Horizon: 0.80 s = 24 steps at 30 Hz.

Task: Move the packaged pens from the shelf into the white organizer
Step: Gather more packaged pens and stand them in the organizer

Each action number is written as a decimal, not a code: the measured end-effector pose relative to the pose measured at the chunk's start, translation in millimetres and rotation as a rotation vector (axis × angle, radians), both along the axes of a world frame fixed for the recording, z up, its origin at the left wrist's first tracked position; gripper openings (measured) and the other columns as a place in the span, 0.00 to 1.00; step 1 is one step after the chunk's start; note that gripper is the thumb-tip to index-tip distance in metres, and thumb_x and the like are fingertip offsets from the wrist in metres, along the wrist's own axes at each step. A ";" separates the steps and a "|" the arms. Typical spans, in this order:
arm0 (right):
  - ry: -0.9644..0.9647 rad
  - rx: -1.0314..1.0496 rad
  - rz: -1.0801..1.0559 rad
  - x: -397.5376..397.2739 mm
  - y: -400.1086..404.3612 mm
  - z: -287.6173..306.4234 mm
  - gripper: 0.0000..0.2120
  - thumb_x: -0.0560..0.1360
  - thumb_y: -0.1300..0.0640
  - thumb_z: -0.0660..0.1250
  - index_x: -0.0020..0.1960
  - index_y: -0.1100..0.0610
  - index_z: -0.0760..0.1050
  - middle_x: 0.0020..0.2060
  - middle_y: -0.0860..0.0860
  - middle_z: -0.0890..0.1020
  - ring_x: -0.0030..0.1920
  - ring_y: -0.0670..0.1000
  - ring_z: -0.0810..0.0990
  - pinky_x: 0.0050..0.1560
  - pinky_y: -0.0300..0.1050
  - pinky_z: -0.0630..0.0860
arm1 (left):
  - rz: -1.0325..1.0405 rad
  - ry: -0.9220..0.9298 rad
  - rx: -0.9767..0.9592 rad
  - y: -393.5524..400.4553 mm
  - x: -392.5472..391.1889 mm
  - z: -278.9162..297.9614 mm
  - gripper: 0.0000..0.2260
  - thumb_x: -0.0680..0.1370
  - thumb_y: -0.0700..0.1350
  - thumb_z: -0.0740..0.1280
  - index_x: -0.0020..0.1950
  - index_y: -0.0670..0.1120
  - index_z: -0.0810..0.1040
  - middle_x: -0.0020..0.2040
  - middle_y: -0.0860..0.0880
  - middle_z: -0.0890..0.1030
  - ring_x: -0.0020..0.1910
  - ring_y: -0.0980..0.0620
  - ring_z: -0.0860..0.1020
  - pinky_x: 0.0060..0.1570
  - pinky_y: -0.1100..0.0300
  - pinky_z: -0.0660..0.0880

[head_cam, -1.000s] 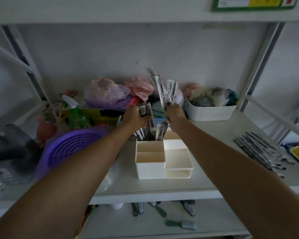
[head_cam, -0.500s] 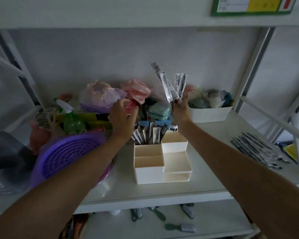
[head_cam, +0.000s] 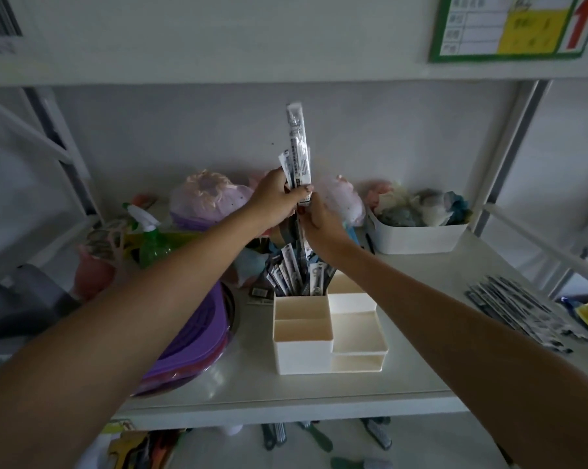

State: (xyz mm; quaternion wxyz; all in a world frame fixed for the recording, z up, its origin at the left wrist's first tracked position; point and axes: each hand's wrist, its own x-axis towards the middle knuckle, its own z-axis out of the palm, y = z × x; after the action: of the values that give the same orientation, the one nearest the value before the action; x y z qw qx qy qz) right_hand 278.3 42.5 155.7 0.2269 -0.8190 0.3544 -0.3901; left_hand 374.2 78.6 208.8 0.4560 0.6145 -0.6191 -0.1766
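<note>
A white organizer (head_cam: 302, 353) with several compartments stands on the middle of the shelf. Several packaged pens (head_cam: 294, 272) stand upright in its back left compartment. Above it, my left hand (head_cam: 275, 198) and my right hand (head_cam: 323, 221) meet around a small bundle of packaged pens (head_cam: 299, 154) held upright, tips pointing up. Both hands grip the bundle near its lower part. A pile of packaged pens (head_cam: 519, 309) lies flat on the shelf at the right.
A white bin (head_cam: 418, 236) of cloth items stands at back right. A purple basket (head_cam: 191, 343), green spray bottle (head_cam: 150, 242) and bagged items (head_cam: 204, 201) crowd the left. A shelf board hangs overhead. Tools lie on the lower shelf (head_cam: 319, 438).
My left hand left the pens in the organizer and rose to join my right hand. The fanned packaged pens are now gathered into one upright bundle, held higher.
</note>
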 end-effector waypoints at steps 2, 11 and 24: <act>0.239 0.010 -0.043 0.2 -6.8 -3.3 0.15 0.79 0.59 0.54 0.63 0.62 0.67 0.54 0.59 0.78 0.48 0.52 0.75 0.60 0.47 0.74 | 0.034 -0.102 -0.004 -1.7 1.2 -10.3 0.16 0.78 0.40 0.64 0.65 0.36 0.72 0.61 0.39 0.79 0.59 0.45 0.77 0.52 0.62 0.72; -0.153 -0.074 0.034 -13.7 -1.4 1.2 0.27 0.77 0.54 0.60 0.73 0.55 0.55 0.68 0.59 0.70 0.55 0.58 0.79 0.59 0.52 0.74 | 0.105 -0.482 0.219 -4.4 8.4 -92.2 0.24 0.76 0.45 0.68 0.69 0.37 0.67 0.58 0.37 0.79 0.55 0.43 0.79 0.50 0.60 0.74; 0.566 -0.219 0.010 -24.9 -6.9 -67.2 0.19 0.80 0.56 0.52 0.71 0.56 0.64 0.70 0.52 0.70 0.72 0.52 0.66 0.75 0.55 0.57 | 0.169 -0.456 -0.064 23.2 48.9 -106.7 0.24 0.72 0.55 0.59 0.58 0.41 0.78 0.52 0.41 0.77 0.54 0.45 0.74 0.57 0.51 0.69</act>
State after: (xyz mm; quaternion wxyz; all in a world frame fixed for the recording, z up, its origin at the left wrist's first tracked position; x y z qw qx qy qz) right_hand 253.4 35.6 88.5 0.0313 -0.9164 0.3556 -0.1810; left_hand 423.1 101.9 102.1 0.3368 0.6731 -0.6579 0.0252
